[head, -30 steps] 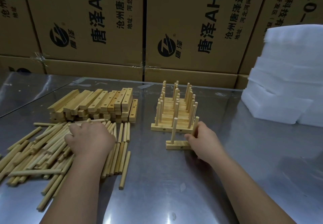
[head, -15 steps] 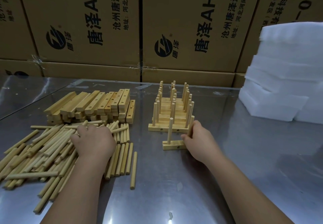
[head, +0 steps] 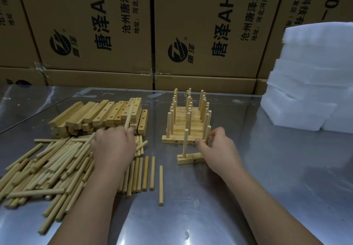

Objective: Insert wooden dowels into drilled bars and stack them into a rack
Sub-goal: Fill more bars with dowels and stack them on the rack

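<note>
Here: left grip (head: 112,149) pinched spare dowel (head: 128,119), tip up, over loose pile (head: 57,160). Right grip (head: 219,151) pinched end dowel (head: 207,132) at right end of bar (head: 188,159), flat on surface (head: 210,197) just before rack (head: 183,124). Judged best: hold end dowel plumb, press straight down, keep bar flat; tilt risked binding.

One head-worn wide-angle view, looking forward and down, close over the left hand (head: 112,149) and right hand (head: 217,149) on the steel table (head: 286,168) — facing stacked cardboard boxes (head: 210,25).
</note>
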